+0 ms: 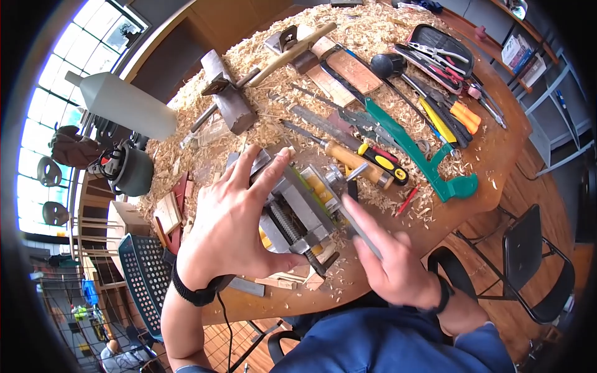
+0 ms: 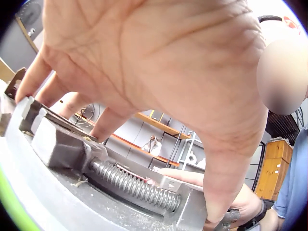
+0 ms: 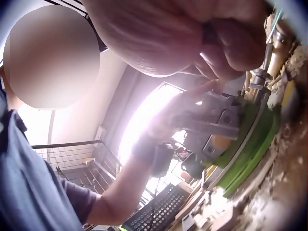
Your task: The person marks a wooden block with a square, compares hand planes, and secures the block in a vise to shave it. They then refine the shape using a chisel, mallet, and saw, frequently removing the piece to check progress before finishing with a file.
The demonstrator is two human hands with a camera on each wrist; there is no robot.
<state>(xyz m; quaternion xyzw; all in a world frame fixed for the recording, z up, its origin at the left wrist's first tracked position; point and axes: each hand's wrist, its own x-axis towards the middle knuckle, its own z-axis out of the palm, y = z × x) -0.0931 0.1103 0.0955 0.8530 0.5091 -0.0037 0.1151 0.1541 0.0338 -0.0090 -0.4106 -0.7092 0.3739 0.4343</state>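
My left hand (image 1: 227, 211) spans a metal bench vise (image 1: 298, 205) and holds it, fingertips on its far end and thumb at the screw end. In the left wrist view the vise's threaded screw (image 2: 137, 187) runs beneath the palm. The vise has a green side (image 3: 255, 149). My right hand (image 1: 395, 264), fingers curled and index finger stretched forward, holds a flat grey metal bar (image 1: 365, 237) beside the vise; its exact kind I cannot tell. A wooden-handled tool (image 1: 357, 163) lies just beyond the vise.
Wood shavings (image 1: 261, 62) cover much of the table. Behind the vise lie a wooden mallet (image 1: 229, 93), a green-handled saw (image 1: 416, 149), screwdrivers (image 1: 438, 118) and a tool case (image 1: 435, 53). A large pale bottle (image 1: 124, 102) stands at the left; a black folding chair (image 1: 525, 248) at the right.
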